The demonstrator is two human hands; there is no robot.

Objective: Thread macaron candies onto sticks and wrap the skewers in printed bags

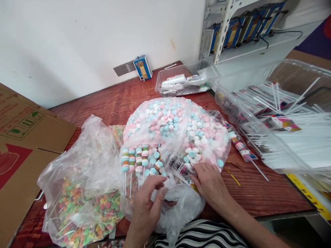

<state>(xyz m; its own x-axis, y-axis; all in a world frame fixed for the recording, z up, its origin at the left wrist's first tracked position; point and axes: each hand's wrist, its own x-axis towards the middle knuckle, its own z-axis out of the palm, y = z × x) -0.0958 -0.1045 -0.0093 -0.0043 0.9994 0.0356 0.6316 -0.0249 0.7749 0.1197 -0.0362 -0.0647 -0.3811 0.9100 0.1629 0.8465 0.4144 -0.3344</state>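
A large clear bag of pink, white and blue marshmallows (170,120) lies open in front of me. On its near left part rest several marshmallow skewers (131,160) with gummy pieces threaded between, their white sticks pointing towards me. My left hand (147,203) hovers by the bag's near edge, thumb and forefinger curved with a gap between them, and nothing shows in it. At the right, my right hand (210,184) has its fingers closed on the edge of a printed plastic wrapper (178,165) lying on the marshmallows. Its fingertips are partly hidden.
To the left lies a bag of coloured gummy rings (88,210), beside a cardboard box (31,131). A wrapped skewer (243,148) and a gold twist tie (234,177) lie right. Clear bins (258,137) hold white sticks and wrappers. A blue device (143,68) stands by the wall.
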